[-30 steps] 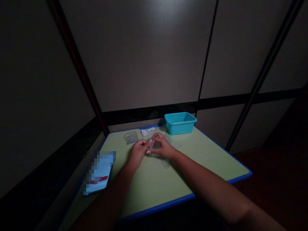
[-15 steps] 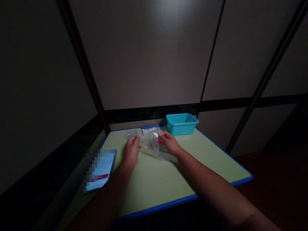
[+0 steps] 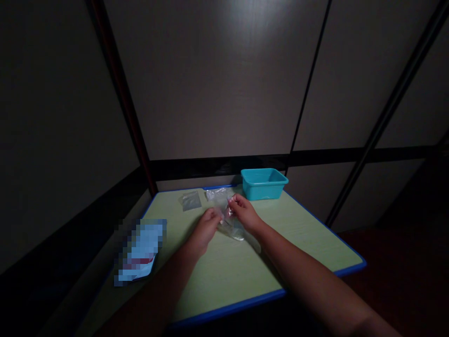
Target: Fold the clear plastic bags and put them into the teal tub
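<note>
A clear plastic bag (image 3: 233, 230) is held between my two hands above the table, crumpled and partly see-through. My left hand (image 3: 206, 227) pinches its left side, with the fingertips slightly blurred. On the other side, my right hand (image 3: 244, 211) grips the bag's upper part with thumb and fingers closed. Something small and pinkish shows at the right fingertips, too small to make out. Behind the hands lies another piece of clear crumpled plastic (image 3: 216, 193). A flat clear packet (image 3: 191, 201) rests on the table to the left of it.
A turquoise plastic basket (image 3: 264, 190) stands at the table's back right. At the left edge lies a pixelated device with a bright screen (image 3: 143, 248). The pale green table (image 3: 224, 285) has a blue rim, and wall panels (image 3: 224, 93) rise close behind it.
My left hand has moved right and slightly nearer, closing in on my right hand. The bag is more bunched up, and the flat packet at the left is now uncovered.
</note>
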`<action>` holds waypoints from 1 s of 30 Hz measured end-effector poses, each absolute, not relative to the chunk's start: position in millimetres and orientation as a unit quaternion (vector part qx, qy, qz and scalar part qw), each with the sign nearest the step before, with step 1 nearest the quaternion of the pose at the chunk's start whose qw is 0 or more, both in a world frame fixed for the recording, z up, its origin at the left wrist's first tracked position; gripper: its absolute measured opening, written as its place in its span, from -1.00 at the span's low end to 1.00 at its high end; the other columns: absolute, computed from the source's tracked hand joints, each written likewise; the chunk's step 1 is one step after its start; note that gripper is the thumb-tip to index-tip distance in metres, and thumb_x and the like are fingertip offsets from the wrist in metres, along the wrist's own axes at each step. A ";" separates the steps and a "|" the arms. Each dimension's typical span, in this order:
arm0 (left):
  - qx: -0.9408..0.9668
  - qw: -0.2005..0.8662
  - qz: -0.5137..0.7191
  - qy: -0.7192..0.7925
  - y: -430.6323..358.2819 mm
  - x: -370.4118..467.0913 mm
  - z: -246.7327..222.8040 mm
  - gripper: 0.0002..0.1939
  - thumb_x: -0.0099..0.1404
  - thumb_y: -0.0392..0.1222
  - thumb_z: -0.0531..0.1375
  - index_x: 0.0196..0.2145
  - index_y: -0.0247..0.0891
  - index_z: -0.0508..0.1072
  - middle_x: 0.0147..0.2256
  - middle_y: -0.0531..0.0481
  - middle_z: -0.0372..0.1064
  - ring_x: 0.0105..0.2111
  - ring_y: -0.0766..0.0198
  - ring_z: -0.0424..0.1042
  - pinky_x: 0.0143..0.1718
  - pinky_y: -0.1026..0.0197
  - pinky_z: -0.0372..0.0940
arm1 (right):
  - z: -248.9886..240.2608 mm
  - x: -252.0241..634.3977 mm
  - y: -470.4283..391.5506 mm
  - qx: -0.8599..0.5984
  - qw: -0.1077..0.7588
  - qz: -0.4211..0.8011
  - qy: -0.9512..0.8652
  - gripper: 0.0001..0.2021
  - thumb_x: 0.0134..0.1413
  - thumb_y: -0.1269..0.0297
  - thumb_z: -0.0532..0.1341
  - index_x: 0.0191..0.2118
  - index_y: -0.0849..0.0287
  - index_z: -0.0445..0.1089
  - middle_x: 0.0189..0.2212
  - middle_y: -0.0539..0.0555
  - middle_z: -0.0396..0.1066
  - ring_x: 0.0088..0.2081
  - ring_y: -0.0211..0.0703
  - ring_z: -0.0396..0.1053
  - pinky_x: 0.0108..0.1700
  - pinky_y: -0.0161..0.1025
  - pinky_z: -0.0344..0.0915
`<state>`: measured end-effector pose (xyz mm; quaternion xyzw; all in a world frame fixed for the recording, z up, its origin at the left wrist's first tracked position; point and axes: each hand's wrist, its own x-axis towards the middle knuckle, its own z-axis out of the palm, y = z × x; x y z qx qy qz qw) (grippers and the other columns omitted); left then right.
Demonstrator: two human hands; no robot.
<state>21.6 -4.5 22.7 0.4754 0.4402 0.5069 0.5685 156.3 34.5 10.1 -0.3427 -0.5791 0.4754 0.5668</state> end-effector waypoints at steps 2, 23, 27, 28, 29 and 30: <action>0.455 0.564 0.521 0.452 -2.6 19.7 21.6 -0.75 -0.07 -0.26 0.14 -0.34 -0.25 0.37 -0.36 0.00 0.39 -0.37 0.25 0.37 -0.38 0.26 0.20 | 13.3 154.7 30.1 -0.332 0.561 0.496 -0.574 -0.65 -0.12 -0.03 0.21 -0.52 0.12 0.13 -0.69 -0.10 0.27 -0.62 -0.31 0.21 -0.53 -0.34 0.13; 0.441 0.580 0.520 0.447 7.0 9.0 17.1 -0.72 -0.15 -0.06 0.27 -0.50 -0.30 0.41 -0.50 -0.01 0.38 -0.50 0.27 0.35 -0.46 0.26 0.18 | 21.1 161.3 29.3 -0.299 0.584 0.595 -0.464 -0.66 -0.21 0.02 0.25 -0.52 0.13 0.12 -0.68 -0.08 0.27 -0.68 -0.31 0.19 -0.60 -0.33 0.15; 0.398 0.593 0.531 0.456 14.0 2.2 13.7 -0.75 -0.08 -0.07 0.26 -0.48 -0.31 0.42 -0.46 -0.05 0.41 -0.48 0.24 0.39 -0.45 0.24 0.22 | 22.2 163.9 30.0 -0.288 0.588 0.604 -0.454 -0.70 -0.17 0.07 0.24 -0.52 0.13 0.13 -0.66 -0.09 0.25 -0.67 -0.33 0.17 -0.61 -0.35 0.14; 0.391 0.595 0.533 0.457 15.0 1.8 12.8 -0.77 -0.06 -0.09 0.25 -0.49 -0.31 0.42 -0.46 -0.05 0.41 -0.48 0.24 0.40 -0.47 0.24 0.22 | 23.3 164.1 28.9 -0.283 0.589 0.609 -0.449 -0.71 -0.17 0.09 0.24 -0.52 0.13 0.13 -0.65 -0.09 0.25 -0.67 -0.34 0.16 -0.62 -0.36 0.13; 0.384 0.596 0.535 0.459 15.6 2.0 11.9 -0.79 -0.04 -0.10 0.24 -0.49 -0.31 0.41 -0.46 -0.05 0.40 -0.50 0.24 0.39 -0.48 0.24 0.22 | 24.6 164.1 27.6 -0.278 0.588 0.616 -0.445 -0.72 -0.17 0.11 0.24 -0.52 0.13 0.13 -0.65 -0.09 0.24 -0.67 -0.35 0.14 -0.63 -0.37 0.11; 0.378 0.595 0.537 0.463 16.1 2.6 11.1 -0.81 -0.02 -0.11 0.23 -0.51 -0.30 0.40 -0.48 -0.04 0.39 -0.53 0.26 0.38 -0.50 0.24 0.22 | 25.9 164.0 26.0 -0.273 0.584 0.624 -0.442 -0.72 -0.17 0.13 0.25 -0.52 0.14 0.13 -0.65 -0.10 0.24 -0.68 -0.37 0.12 -0.64 -0.38 0.09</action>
